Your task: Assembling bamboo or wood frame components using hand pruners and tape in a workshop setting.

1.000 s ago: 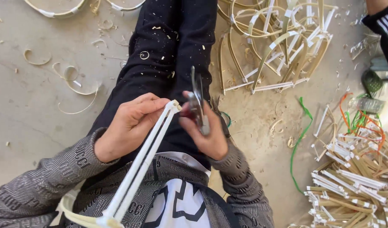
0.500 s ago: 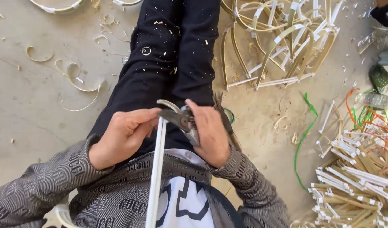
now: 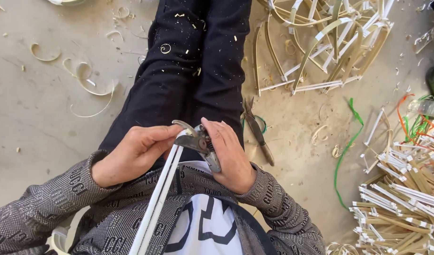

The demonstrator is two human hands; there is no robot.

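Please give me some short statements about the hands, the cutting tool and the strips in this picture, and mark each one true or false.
1. The right hand grips grey metal pruning shears. True.
2. The left hand rests flat on the concrete floor. False: it holds long white flat strips.
3. A green plastic band lies on the floor. True.
4. Dark pliers are in the left hand. False: they lie on the floor.

Grey patterned jacket sleeves (image 3: 47, 208) reach both wrists, over a white top (image 3: 205, 231) with black print; black trousers (image 3: 193, 71) flecked with shavings.
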